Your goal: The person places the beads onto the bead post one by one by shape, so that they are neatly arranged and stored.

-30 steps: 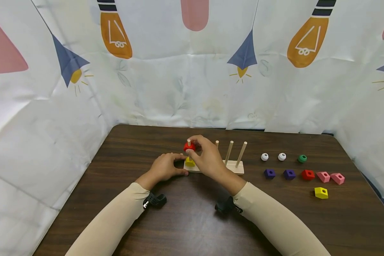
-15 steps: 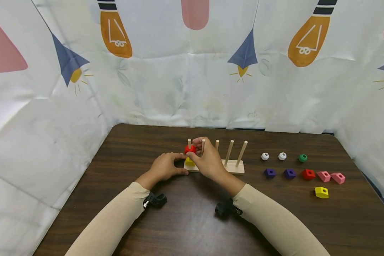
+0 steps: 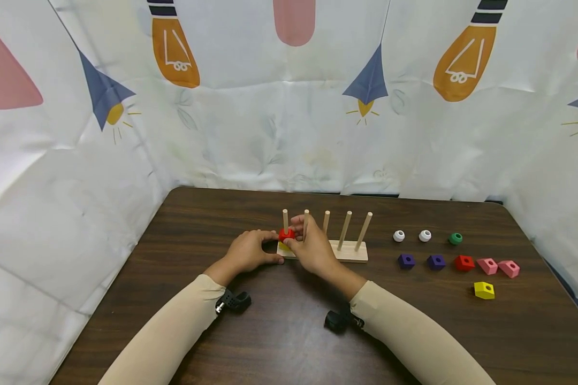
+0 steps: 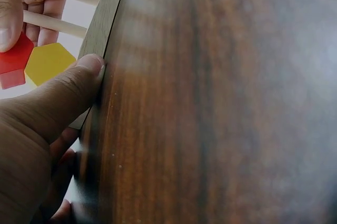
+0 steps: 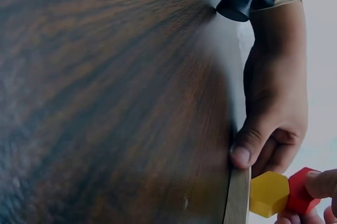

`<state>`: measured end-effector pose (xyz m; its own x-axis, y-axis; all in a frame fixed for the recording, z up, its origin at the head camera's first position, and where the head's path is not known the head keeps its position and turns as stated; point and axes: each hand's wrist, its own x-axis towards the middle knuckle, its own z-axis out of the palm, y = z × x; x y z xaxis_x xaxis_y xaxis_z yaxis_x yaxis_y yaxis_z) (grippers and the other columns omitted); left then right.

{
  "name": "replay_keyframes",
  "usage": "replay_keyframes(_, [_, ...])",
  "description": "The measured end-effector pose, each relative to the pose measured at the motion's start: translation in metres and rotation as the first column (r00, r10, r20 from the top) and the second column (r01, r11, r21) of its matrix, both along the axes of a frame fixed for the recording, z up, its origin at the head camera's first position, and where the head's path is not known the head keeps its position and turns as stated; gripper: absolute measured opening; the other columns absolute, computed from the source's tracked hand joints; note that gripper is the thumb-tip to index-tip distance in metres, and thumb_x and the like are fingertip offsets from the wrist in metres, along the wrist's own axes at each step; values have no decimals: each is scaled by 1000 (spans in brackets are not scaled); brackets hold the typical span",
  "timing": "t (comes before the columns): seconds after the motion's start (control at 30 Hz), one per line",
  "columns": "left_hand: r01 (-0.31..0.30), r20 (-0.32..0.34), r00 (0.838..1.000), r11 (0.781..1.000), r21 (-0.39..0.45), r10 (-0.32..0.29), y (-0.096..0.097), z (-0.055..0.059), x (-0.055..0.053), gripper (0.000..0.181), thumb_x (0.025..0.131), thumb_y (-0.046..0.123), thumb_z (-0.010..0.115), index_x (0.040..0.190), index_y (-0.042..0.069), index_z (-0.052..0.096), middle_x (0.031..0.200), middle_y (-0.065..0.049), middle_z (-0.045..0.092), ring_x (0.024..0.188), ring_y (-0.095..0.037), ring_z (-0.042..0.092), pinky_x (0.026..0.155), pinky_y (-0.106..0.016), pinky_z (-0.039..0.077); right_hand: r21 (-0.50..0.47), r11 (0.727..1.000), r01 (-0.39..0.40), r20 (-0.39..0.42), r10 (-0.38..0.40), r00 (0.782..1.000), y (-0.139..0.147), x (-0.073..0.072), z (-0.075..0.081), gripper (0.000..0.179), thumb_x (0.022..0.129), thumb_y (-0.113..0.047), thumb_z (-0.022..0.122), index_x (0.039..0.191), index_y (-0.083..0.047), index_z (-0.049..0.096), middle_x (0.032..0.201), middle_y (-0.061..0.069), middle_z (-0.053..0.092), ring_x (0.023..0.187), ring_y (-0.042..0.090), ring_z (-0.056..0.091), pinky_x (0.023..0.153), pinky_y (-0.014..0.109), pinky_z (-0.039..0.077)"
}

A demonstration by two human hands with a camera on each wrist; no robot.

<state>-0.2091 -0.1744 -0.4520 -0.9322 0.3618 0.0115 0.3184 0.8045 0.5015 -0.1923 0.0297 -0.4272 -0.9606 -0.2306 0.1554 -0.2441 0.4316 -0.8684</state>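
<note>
A pale wooden pegboard with a row of upright pegs stands on the table. My left hand grips its left end, the thumb along the front edge and fingers behind. On the leftmost peg sits a yellow angular block, low against the base. Just above it on that peg is a red angular block, which my right hand pinches between thumb and fingers. In the right wrist view the red block lies right up against the yellow block.
To the right lie two white beads, a green bead, two purple blocks, another red block, two pink blocks and a yellow block. A printed curtain hangs behind the dark wooden table.
My right hand has brought the red block down the leftmost peg, from near its top to the yellow block. My left hand has stayed on the pegboard's end.
</note>
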Motion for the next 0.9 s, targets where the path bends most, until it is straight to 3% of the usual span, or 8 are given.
replay_keyframes(0.2, [-7, 6, 1000, 1000, -7, 7, 1, 1, 0, 63, 78, 51, 88, 130, 20, 72, 136, -7, 66, 124, -35, 61, 96, -54, 50, -2, 1000, -3, -5, 3, 1000, 1, 1, -3, 52, 92, -9, 78, 134, -6, 48, 117, 8, 69, 103, 24, 68, 93, 39, 54])
replay_keyframes(0.5, [-13, 18, 1000, 1000, -11, 14, 2, 1, 0, 66, 77, 52, 87, 132, 19, 71, 137, -6, 65, 125, -35, 60, 96, -55, 50, 96, 994, -47, -39, 51, 998, 13, 11, -1, 67, 93, -15, 77, 147, -1, 39, 139, 18, 60, 126, 32, 59, 103, 49, 47])
replay_keyframes(0.7, [-17, 13, 1000, 1000, -8, 17, 2, 0, 0, 66, 77, 52, 88, 132, 18, 71, 137, -5, 66, 125, -34, 60, 98, -54, 49, 249, 960, -126, -47, 142, 989, 33, 24, 5, 74, 97, -20, 71, 153, 4, 29, 135, 25, 60, 114, 34, 66, 93, 46, 55])
replay_keyframes(0.9, [-22, 13, 1000, 1000, -22, 22, 2, 0, -1, 66, 76, 52, 88, 132, 19, 72, 136, -6, 66, 126, -35, 60, 98, -54, 49, 280, 937, -209, -77, 239, 968, 58, 31, 7, 70, 99, -15, 69, 154, 3, 30, 144, 21, 56, 117, 32, 66, 97, 46, 54])
